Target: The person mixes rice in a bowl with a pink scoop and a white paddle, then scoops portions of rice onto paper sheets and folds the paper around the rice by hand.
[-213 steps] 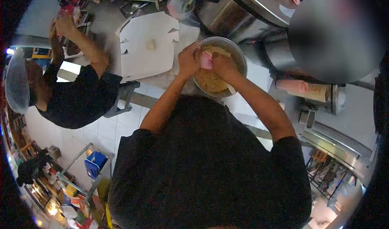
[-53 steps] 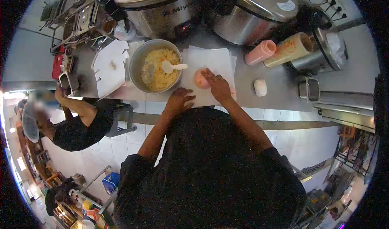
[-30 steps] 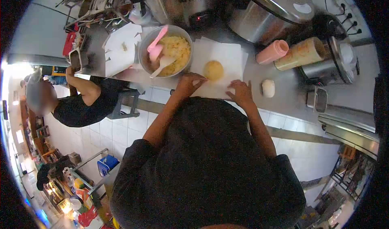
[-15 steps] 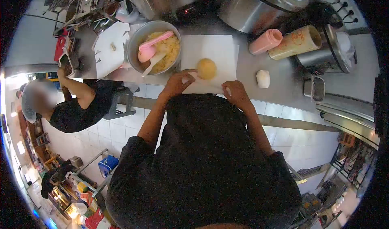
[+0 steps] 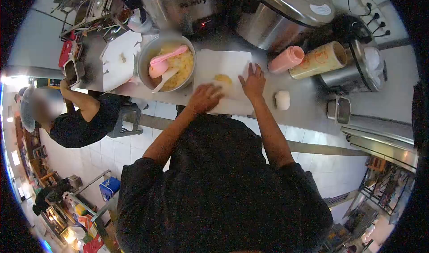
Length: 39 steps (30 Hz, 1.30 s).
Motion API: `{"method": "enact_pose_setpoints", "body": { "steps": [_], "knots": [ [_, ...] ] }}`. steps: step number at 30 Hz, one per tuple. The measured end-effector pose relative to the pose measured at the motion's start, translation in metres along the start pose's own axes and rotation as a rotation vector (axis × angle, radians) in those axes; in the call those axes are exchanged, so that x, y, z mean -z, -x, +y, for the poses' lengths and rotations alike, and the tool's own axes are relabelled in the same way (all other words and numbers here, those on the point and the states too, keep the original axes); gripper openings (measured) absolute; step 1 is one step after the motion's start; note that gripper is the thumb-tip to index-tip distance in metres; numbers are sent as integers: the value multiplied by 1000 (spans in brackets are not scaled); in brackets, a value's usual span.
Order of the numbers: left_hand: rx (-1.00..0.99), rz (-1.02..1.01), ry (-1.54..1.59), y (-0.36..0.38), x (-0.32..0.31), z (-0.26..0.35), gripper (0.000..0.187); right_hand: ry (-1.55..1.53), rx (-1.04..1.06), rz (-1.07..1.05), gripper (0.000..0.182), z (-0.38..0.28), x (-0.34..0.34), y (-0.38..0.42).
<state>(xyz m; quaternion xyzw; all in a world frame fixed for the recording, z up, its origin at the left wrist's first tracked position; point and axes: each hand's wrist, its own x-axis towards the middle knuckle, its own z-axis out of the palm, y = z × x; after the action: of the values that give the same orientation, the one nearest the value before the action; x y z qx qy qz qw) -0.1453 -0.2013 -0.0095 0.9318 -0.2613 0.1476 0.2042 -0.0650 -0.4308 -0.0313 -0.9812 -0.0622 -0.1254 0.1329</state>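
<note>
White paper lies on the steel counter with a yellow round food portion on it, now partly covered by a fold of the paper. My left hand is over the near left part of the paper, slightly blurred, fingers spread towards the yellow portion. On the paper's right edge rests my right hand, its fingers apart and holding nothing. Left of the paper stands a metal bowl of yellow food with a pink scoop and a pale paddle in it.
A white ball sits on the counter at right. Behind it are a pink bottle, a patterned roll and large steel cookers. Cut white sheets lie left. A co-worker is at far left.
The paper's near edge has come up over the yellow portion, hiding most of it. My left hand has moved right; my right hand has moved up to the paper's right edge and opened.
</note>
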Motion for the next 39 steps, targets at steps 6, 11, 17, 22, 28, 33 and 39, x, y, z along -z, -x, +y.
{"method": "enact_pose_setpoints", "body": {
  "steps": [6, 11, 17, 22, 28, 33, 39],
  "knots": [
    [44, -208, 193, -1, -46, 5, 40, -197, 47, -6, 38, -4, 5, -14],
    [167, -332, 292, -11, -66, -7, 51, -872, 108, -205, 60, 30, -56, -25],
    [35, -121, 184, -21, -61, -14, 33, -538, -28, -99, 45, -21, -6, -22],
    [19, -55, 202, -24, -45, -16, 31, -420, 348, -29, 26, 0, -4, -26],
    [-143, -43, 80, -26, -53, -25, 31, -284, 464, -256, 20, 3, 35, 23],
    [-182, -54, 36, -34, -68, -21, 47, -241, 538, -294, 44, -15, 56, 55],
    [98, -251, 389, -6, -9, -37, 51, -135, 294, -315, 30, -3, 4, 74]
  ]
}}
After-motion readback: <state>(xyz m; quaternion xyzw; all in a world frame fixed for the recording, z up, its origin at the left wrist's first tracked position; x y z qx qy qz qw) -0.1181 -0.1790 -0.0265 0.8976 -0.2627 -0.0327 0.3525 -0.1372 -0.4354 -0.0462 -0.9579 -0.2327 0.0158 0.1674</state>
